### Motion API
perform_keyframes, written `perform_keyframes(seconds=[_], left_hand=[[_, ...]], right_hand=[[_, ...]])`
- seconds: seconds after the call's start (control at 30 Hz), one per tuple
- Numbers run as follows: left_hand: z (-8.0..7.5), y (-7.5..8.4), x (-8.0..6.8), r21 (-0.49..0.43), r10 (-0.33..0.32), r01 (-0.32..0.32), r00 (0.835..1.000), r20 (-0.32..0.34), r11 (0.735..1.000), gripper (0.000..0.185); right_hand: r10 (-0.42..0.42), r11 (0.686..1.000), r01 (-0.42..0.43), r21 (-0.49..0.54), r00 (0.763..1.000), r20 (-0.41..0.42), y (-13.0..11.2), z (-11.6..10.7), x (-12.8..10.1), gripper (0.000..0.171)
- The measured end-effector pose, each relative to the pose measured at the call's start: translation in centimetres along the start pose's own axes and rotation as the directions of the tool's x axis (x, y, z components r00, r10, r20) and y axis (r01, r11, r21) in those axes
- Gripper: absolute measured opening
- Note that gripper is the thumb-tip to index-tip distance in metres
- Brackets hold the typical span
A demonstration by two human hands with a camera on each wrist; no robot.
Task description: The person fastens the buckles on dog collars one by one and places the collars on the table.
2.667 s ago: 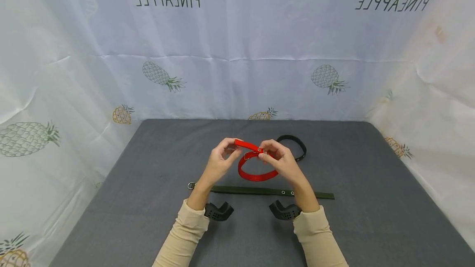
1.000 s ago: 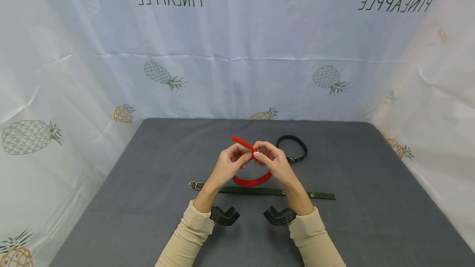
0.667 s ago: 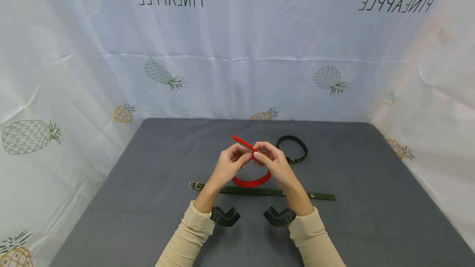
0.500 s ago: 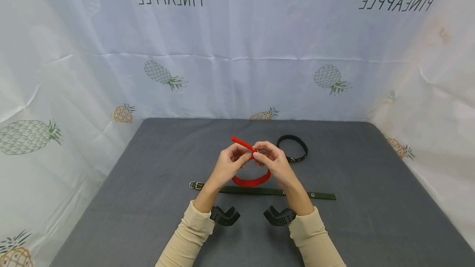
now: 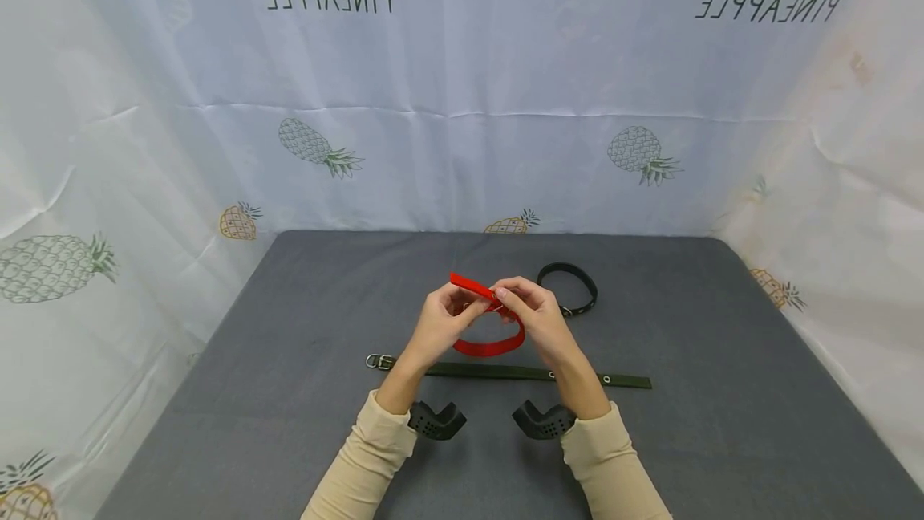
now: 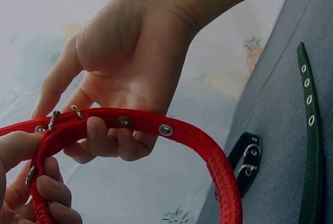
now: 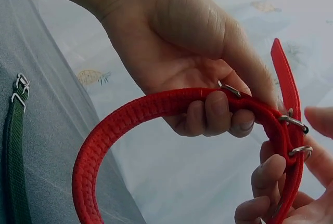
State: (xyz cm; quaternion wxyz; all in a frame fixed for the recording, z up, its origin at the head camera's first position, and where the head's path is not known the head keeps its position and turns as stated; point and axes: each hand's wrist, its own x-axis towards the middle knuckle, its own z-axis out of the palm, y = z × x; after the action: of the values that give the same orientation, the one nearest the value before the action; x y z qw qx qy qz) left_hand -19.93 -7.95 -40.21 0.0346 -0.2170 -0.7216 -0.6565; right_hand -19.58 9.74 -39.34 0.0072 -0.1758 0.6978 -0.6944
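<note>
Two-handed | left hand (image 5: 438,319), fingers curled, pinching red collar (image 5: 489,349) | right hand (image 5: 540,315) likewise | both raised, angled inward

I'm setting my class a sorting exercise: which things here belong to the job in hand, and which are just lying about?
Job in hand, it seems:
red strap, held by left hand and right hand

Lying about, apparently:
black strap, looped
green strap, laid out straight

Long, plain beige fabric sleeves (image 5: 354,460) end in wide turned-back cuffs (image 5: 597,430), beside which sit matte black, angular, bent, hard-shell wrist mounts (image 5: 438,422) whose faces are dotted with small holes.
</note>
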Motion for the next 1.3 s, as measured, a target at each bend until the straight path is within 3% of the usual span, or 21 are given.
perform_keyframes(seconds=[0.3,0.47,0.6,0.73,0.9,1.3], left_hand=[[-0.2,0.0,0.1,0.034,0.000,-0.002,0.998,0.062,0.999,0.021],[-0.4,0.0,0.0,0.050,-0.014,0.009,0.995,0.096,0.999,0.026],[-0.4,-0.1,0.0,0.045,-0.001,-0.004,0.993,0.116,0.999,0.031],[-0.5,-0.2,0.1,0.032,0.026,-0.030,0.993,0.111,0.999,0.031],[-0.6,-0.3,0.2,0.042,0.051,-0.055,0.995,0.089,0.998,0.028],[-1.0,-0.2,0.3,0.043,0.015,-0.019,0.995,0.094,0.999,0.034]], right_hand=[[0.027,1.000,-0.027,0.006,0.999,-0.031,0.2,-0.2,0.1,0.007],[-0.019,1.000,0.018,0.012,1.000,0.020,0.1,-0.7,0.1,0.022],[-0.059,0.998,0.058,0.037,0.998,0.036,0.1,-0.9,0.1,0.020],[-0.021,0.997,0.022,0.071,1.000,-0.018,0.1,-0.9,0.2,0.008],[0.023,0.994,-0.015,0.111,0.997,-0.073,0.0,-0.9,0.2,0.013],[0.045,0.983,-0.019,0.182,0.989,-0.144,-0.3,-0.9,0.2,0.019]])
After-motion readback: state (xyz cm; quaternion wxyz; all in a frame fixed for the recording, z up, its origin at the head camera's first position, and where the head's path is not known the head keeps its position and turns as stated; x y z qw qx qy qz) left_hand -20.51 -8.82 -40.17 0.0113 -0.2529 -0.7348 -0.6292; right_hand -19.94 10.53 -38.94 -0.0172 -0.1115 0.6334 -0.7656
